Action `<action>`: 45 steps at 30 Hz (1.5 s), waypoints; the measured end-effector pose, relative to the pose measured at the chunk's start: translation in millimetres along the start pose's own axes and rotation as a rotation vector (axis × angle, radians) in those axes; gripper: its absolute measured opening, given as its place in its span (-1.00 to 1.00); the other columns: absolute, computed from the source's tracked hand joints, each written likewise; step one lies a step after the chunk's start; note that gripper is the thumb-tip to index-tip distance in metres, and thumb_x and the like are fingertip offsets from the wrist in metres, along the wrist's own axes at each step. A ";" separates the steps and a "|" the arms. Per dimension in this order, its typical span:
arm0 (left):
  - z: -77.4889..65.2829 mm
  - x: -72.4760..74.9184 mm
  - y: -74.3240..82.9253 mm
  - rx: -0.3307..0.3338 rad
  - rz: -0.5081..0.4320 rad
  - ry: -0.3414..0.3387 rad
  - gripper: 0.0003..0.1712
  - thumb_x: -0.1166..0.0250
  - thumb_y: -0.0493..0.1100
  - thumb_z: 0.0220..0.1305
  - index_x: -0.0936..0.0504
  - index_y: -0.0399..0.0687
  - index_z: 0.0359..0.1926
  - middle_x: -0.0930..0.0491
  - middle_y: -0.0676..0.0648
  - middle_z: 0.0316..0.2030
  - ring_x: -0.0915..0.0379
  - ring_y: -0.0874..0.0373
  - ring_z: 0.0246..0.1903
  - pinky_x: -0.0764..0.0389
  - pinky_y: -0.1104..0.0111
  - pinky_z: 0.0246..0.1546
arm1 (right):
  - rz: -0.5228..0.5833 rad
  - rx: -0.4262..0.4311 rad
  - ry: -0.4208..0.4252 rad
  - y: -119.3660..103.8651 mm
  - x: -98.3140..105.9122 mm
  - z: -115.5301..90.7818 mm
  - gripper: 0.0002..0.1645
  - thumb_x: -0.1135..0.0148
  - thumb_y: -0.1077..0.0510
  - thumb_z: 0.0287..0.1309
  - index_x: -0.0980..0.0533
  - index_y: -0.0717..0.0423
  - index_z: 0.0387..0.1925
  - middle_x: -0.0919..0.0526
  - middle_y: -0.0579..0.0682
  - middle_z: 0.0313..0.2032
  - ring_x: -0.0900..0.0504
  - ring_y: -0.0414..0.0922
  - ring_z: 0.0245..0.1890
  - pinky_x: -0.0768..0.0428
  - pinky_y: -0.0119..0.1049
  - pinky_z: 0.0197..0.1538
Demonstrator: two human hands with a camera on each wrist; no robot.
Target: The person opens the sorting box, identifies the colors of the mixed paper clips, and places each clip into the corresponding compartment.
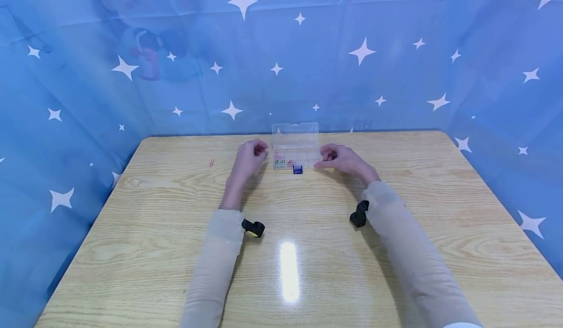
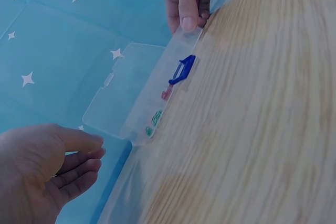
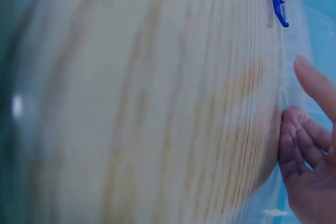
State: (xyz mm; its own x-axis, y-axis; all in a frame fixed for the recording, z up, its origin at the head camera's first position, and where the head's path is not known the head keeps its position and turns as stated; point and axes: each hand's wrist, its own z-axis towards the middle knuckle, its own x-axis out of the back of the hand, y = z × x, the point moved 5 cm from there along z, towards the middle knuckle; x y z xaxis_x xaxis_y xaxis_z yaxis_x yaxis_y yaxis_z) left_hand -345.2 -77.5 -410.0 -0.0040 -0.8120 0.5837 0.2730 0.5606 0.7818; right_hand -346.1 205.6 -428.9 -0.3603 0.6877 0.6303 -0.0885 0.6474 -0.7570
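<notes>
A clear plastic compartment box [image 1: 310, 157] sits near the table's far edge, its transparent lid [image 1: 294, 135] raised at the back. Green paper clips [image 2: 154, 121] and red paper clips [image 2: 166, 93] lie inside, toward the left and middle. The blue latch [image 1: 297, 170] hangs at the front. Beside the box's left end is my left hand [image 1: 251, 157], fingers loosely bent, apart from the box and with nothing in them. My right hand [image 1: 345, 159] is at the right end, thumb [image 2: 188, 11] at the corner; its bent fingers [image 3: 296, 140] are just beyond that end.
One red paper clip [image 1: 212, 163] lies on the wooden table [image 1: 176, 250], left of my left hand. Right behind the table hangs a blue cloth [image 1: 325, 39] with white stars. Each sleeve carries a small black camera mount [image 1: 359, 214] at the wrist.
</notes>
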 end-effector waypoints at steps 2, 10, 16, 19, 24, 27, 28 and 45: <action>-1.7 4.4 -1.8 -0.005 0.006 0.001 -0.79 -0.24 -0.39 0.37 -0.65 -0.41 -0.02 -0.65 -0.25 -0.17 -0.57 -0.06 -0.13 -0.60 0.22 -0.04 | 0.003 -0.003 0.000 -0.4 0.1 -0.1 -0.27 -0.48 -0.08 0.16 -0.42 0.19 0.22 -0.49 0.07 -0.14 -0.40 0.00 -0.17 -0.39 -0.14 -0.04; -8.2 24.8 -15.2 -0.028 0.057 0.019 -0.78 -0.24 -0.37 0.37 -0.65 -0.41 -0.03 -0.66 -0.27 -0.19 -0.57 -0.08 -0.16 -0.59 0.17 -0.07 | 0.009 0.005 0.002 0.6 -0.2 1.6 -0.24 -0.50 -0.06 0.15 -0.41 0.20 0.25 -0.50 0.08 -0.15 -0.40 0.01 -0.17 -0.40 -0.14 -0.05; -13.4 41.6 -29.8 -0.009 0.082 0.038 -0.77 -0.22 -0.35 0.38 -0.65 -0.42 -0.02 -0.65 -0.28 -0.18 -0.56 -0.10 -0.16 -0.58 0.14 -0.07 | -0.007 0.003 0.005 0.2 0.7 0.4 -0.24 -0.49 -0.08 0.15 -0.41 0.19 0.25 -0.50 0.08 -0.14 -0.40 0.01 -0.17 -0.39 -0.14 -0.04; -16.7 48.8 -35.9 0.010 0.091 0.038 -0.75 -0.22 -0.33 0.39 -0.64 -0.42 0.00 -0.65 -0.28 -0.18 -0.56 -0.10 -0.15 -0.58 0.13 -0.07 | -0.007 0.007 0.003 0.3 0.1 0.5 -0.26 -0.48 -0.09 0.16 -0.41 0.19 0.23 -0.49 0.08 -0.15 -0.40 0.01 -0.18 -0.39 -0.14 -0.06; -21.9 60.4 -45.6 0.037 0.095 0.035 -0.74 -0.22 -0.34 0.39 -0.62 -0.43 0.02 -0.64 -0.30 -0.16 -0.56 -0.12 -0.14 -0.59 0.11 -0.06 | -0.010 0.014 -0.002 1.0 -1.0 0.9 -0.28 -0.47 -0.10 0.17 -0.42 0.21 0.19 -0.48 0.07 -0.17 -0.39 -0.01 -0.20 -0.39 -0.15 -0.08; -24.0 68.3 -52.5 0.042 0.102 0.044 -0.73 -0.22 -0.35 0.39 -0.61 -0.45 0.03 -0.63 -0.32 -0.15 -0.56 -0.14 -0.13 -0.59 0.10 -0.04 | -0.010 0.009 0.001 0.1 -0.6 0.5 -0.29 -0.48 -0.09 0.17 -0.42 0.21 0.18 -0.48 0.07 -0.17 -0.38 -0.01 -0.20 -0.38 -0.14 -0.09; -25.0 71.2 -54.4 0.045 0.102 0.049 -0.73 -0.22 -0.36 0.39 -0.61 -0.45 0.04 -0.63 -0.33 -0.15 -0.56 -0.15 -0.13 -0.59 0.10 -0.04 | -0.009 0.005 0.003 0.2 -0.4 0.7 -0.30 -0.48 -0.08 0.17 -0.42 0.20 0.18 -0.48 0.07 -0.17 -0.38 -0.01 -0.20 -0.38 -0.14 -0.08; -39.6 102.1 -79.6 0.160 0.148 0.103 -0.70 -0.21 -0.31 0.40 -0.59 -0.43 0.06 -0.57 -0.32 -0.14 -0.49 -0.14 -0.14 -0.55 0.10 -0.07 | -0.015 0.000 0.002 1.9 0.0 2.1 -0.29 -0.48 -0.10 0.16 -0.42 0.19 0.17 -0.48 0.08 -0.15 -0.38 0.01 -0.17 -0.37 -0.13 -0.05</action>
State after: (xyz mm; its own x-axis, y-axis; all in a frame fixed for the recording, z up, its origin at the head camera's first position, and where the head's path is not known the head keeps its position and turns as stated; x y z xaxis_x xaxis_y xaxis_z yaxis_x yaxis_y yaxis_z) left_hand -329.3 -211.5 -421.3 0.1255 -0.7269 0.6752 0.1069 0.6865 0.7192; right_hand -348.2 206.1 -430.7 -0.3567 0.6784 0.6423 -0.0944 0.6578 -0.7472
